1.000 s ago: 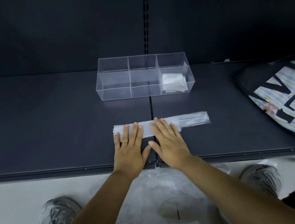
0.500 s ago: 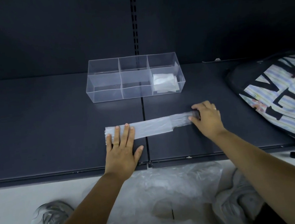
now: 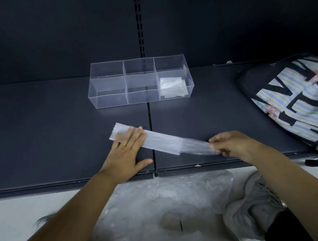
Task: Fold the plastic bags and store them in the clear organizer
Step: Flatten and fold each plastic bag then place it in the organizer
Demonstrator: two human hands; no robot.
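Observation:
A plastic bag folded into a long narrow strip (image 3: 162, 141) lies slanted on the dark shelf (image 3: 37, 134). My left hand (image 3: 127, 153) presses flat on the strip's left end with straight fingers. My right hand (image 3: 231, 144) pinches the strip's thin right end near the shelf's front edge. Behind them stands the clear organizer (image 3: 139, 81) with three compartments across. A folded white bag (image 3: 172, 87) sits in its right compartment; the left and middle compartments hold nothing.
A striped bag with black letters (image 3: 301, 104) lies on the shelf at the right. On the floor below the shelf edge lies a heap of loose clear plastic bags (image 3: 164, 209), between my grey shoes (image 3: 253, 208).
My right hand slid from the strip's middle to its right end, took hold of it and pulled it toward the front edge, so the strip now lies slanted. My left hand stays pressing.

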